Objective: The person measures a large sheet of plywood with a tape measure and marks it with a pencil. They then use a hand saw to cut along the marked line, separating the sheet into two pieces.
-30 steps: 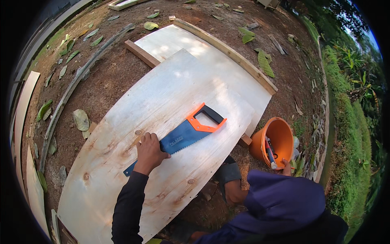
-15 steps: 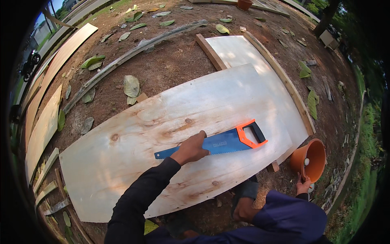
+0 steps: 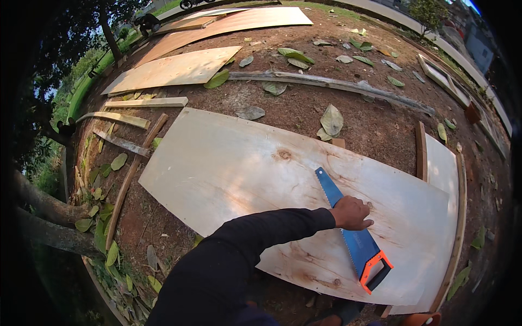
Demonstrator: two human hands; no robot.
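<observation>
My left hand (image 3: pixel 352 213) is closed around the middle of a handsaw (image 3: pixel 360 248) with a blue blade and an orange and black handle. The blade's tip points away from me and the handle lies towards me. Under it is a large pale plywood sheet (image 3: pixel 234 152) with brown stains and knots; whether the saw rests on the sheet or hovers just above, I cannot tell. At the far right a second white sheet (image 3: pixel 439 158) shows beneath the first. My right hand is out of view. Just a sliver of an orange pot (image 3: pixel 421 319) shows at the lower edge.
Wooden battens (image 3: pixel 460 217) flank the sheets on the right. A long weathered beam (image 3: pixel 331 80) lies beyond them, with more plywood (image 3: pixel 174 70) at the far left. Short timber pieces (image 3: pixel 147 102), branches (image 3: pixel 49 204) and fallen leaves (image 3: pixel 331 120) are on the soil.
My view has swung to the left. The saw, still in my left hand, has its tip turned away from me. My right hand, earlier on the pot's rim, has left the view.
</observation>
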